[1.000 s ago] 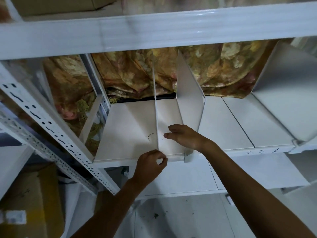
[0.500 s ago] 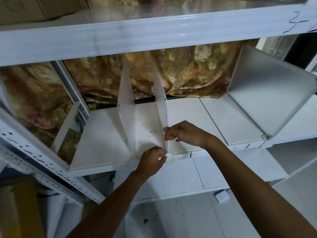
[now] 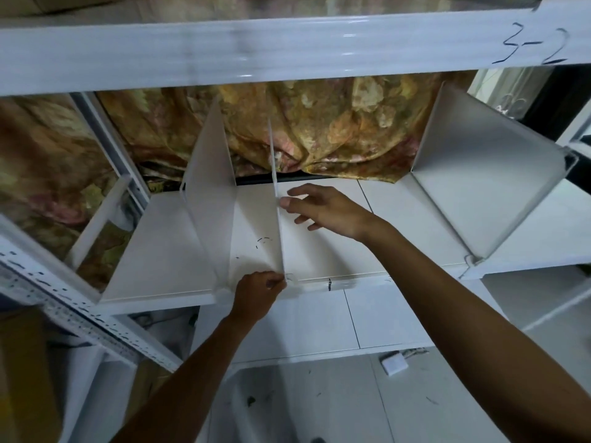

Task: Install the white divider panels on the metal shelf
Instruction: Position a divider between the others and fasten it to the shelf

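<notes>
Three white divider panels stand on the white metal shelf. The middle panel shows edge-on and upright. My left hand pinches its front lower corner at the shelf's front lip. My right hand reaches further in, thumb against the panel's right face and fingers spread. Another panel stands to the left of it, and a third panel stands at the right end of the shelf.
A white beam of the shelf above, marked "3-2", crosses the top. A perforated upright runs diagonally at left. Floral cloth hangs behind the shelf. A lower shelf and tiled floor lie below, with cardboard boxes at the lower left.
My right hand has slid from the panel's front corner deeper along its right face and its fingers have spread. My left hand stays at the front corner. The view has shifted.
</notes>
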The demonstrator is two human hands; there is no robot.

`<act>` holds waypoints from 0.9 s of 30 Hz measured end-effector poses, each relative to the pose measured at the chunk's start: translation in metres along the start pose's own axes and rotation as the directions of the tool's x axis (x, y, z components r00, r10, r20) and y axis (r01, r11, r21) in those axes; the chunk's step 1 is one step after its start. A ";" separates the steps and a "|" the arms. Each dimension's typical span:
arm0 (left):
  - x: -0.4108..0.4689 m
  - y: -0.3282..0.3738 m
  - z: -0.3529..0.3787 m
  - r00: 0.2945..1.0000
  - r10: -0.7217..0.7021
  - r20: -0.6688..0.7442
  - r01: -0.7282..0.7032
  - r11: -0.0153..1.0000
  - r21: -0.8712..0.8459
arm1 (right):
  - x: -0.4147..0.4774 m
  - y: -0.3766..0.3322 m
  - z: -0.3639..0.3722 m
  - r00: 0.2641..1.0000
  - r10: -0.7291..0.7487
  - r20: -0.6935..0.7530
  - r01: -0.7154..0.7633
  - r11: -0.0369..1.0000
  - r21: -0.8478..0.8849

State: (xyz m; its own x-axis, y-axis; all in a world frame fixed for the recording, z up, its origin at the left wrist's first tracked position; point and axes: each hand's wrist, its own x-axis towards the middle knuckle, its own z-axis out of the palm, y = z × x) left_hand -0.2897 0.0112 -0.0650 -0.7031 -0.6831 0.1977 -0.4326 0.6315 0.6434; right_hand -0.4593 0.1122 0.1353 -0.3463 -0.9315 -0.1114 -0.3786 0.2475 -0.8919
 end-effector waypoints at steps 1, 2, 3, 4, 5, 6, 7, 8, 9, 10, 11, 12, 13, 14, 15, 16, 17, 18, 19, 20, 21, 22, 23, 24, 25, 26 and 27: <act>-0.001 -0.001 0.000 1.000 -0.006 0.002 0.006 1.000 -0.005 | 0.001 -0.006 0.001 1.000 -0.008 0.024 0.008 1.000 -0.018; -0.002 -0.002 -0.001 1.000 -0.014 0.004 0.014 1.000 -0.011 | 0.003 -0.012 0.003 0.999 -0.015 0.051 0.017 0.999 -0.043; -0.003 -0.002 -0.001 1.000 -0.023 0.003 0.023 1.000 -0.019 | 0.005 -0.017 0.005 0.997 -0.020 0.075 0.026 0.997 -0.078; -0.004 -0.003 -0.001 1.000 -0.027 0.000 0.027 0.999 -0.025 | 0.008 -0.022 0.007 0.996 -0.022 0.085 0.032 0.992 -0.120; -0.005 -0.003 -0.001 1.000 -0.027 -0.001 0.027 0.999 -0.026 | 0.011 -0.026 0.008 0.997 -0.023 0.077 0.036 0.986 -0.163; -0.006 -0.003 0.000 1.000 -0.021 0.000 0.021 1.000 -0.019 | 0.013 -0.028 0.010 0.998 -0.025 0.060 0.036 0.979 -0.201; -0.007 -0.004 -0.001 1.000 -0.017 0.001 0.017 1.000 -0.009 | 0.016 -0.031 0.011 0.999 -0.025 0.045 0.035 0.973 -0.227; -0.008 -0.003 -0.002 1.000 -0.014 0.003 0.014 1.000 -0.004 | 0.018 -0.032 0.012 0.999 -0.022 0.034 0.029 0.971 -0.236; -0.008 -0.004 -0.003 1.000 -0.009 0.007 0.009 1.000 -0.007 | 0.020 -0.033 0.013 1.000 -0.017 0.026 0.022 0.972 -0.233; -0.007 -0.005 -0.003 1.000 -0.002 0.016 0.002 1.000 -0.010 | 0.020 -0.034 0.012 1.000 -0.010 0.020 0.014 0.974 -0.226; -0.006 -0.005 -0.004 1.000 0.002 0.029 -0.002 1.000 -0.010 | 0.020 -0.034 0.012 1.000 -0.008 0.016 0.011 0.975 -0.221; -0.006 -0.005 -0.006 0.999 0.004 0.039 -0.004 1.000 -0.009 | 0.020 -0.035 0.012 1.000 -0.004 0.013 0.007 0.975 -0.222; -0.005 -0.004 -0.007 0.999 0.005 0.049 -0.005 1.000 -0.002 | 0.020 -0.036 0.011 1.000 0.001 0.009 0.001 0.974 -0.224; -0.005 -0.005 -0.008 0.998 0.008 0.060 -0.009 1.000 0.005 | 0.020 -0.037 0.010 1.000 0.011 0.003 -0.010 0.973 -0.232; -0.005 -0.004 -0.009 0.997 0.009 0.072 -0.010 1.000 0.012 | 0.019 -0.038 0.009 1.000 0.027 0.002 -0.026 0.969 -0.244; -0.006 -0.004 -0.008 0.997 0.013 0.080 -0.014 1.000 0.018 | 0.018 -0.039 0.007 0.999 0.044 0.006 -0.041 0.966 -0.257; -0.004 -0.004 -0.009 0.996 0.017 0.091 -0.019 0.999 0.028 | 0.019 -0.040 0.006 0.998 0.060 0.011 -0.055 0.963 -0.264; -0.003 -0.004 -0.009 0.995 0.026 0.096 -0.030 0.999 0.036 | 0.019 -0.040 0.005 0.997 0.070 0.013 -0.064 0.960 -0.271; -0.001 -0.003 -0.009 0.995 0.031 0.095 -0.035 0.999 0.040 | 0.020 -0.041 0.005 0.997 0.073 0.015 -0.066 0.957 -0.281; 0.001 -0.004 -0.008 0.995 0.038 0.092 -0.043 0.998 0.046 | 0.020 -0.041 0.006 0.997 0.079 0.021 -0.069 0.954 -0.293; 0.004 -0.004 -0.008 0.995 0.042 0.093 -0.048 0.997 0.063 | 0.023 -0.040 0.006 0.996 0.090 0.023 -0.079 0.950 -0.303; 0.005 -0.004 -0.006 0.995 0.049 0.084 -0.056 0.995 0.083 | 0.026 -0.039 0.006 0.994 0.102 0.028 -0.088 0.945 -0.315; 0.005 -0.003 -0.006 0.996 0.058 0.070 -0.065 0.992 0.105 | 0.028 -0.039 0.007 0.994 0.106 0.037 -0.089 0.941 -0.327; 0.005 -0.003 -0.003 0.996 0.072 0.046 -0.078 0.989 0.125 | 0.030 -0.038 0.007 0.993 0.104 0.052 -0.080 0.939 -0.336; 0.004 -0.004 -0.001 0.996 0.089 0.028 -0.092 0.986 0.142 | 0.031 -0.038 0.008 0.993 0.097 0.063 -0.070 0.939 -0.337; 0.003 -0.005 0.001 0.995 0.103 0.016 -0.104 0.982 0.155 | 0.032 -0.037 0.008 0.993 0.091 0.072 -0.062 0.939 -0.337; 0.002 -0.004 0.004 0.994 0.111 0.014 -0.112 0.980 0.165 | 0.031 -0.038 0.008 0.992 0.087 0.087 -0.053 0.940 -0.337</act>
State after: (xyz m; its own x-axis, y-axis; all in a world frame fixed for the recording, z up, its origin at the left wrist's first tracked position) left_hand -0.2918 0.0085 -0.0699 -0.7544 -0.6037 0.2578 -0.4383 0.7556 0.4867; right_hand -0.4493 0.0719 0.1621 -0.3018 -0.9260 -0.2266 -0.6266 0.3718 -0.6850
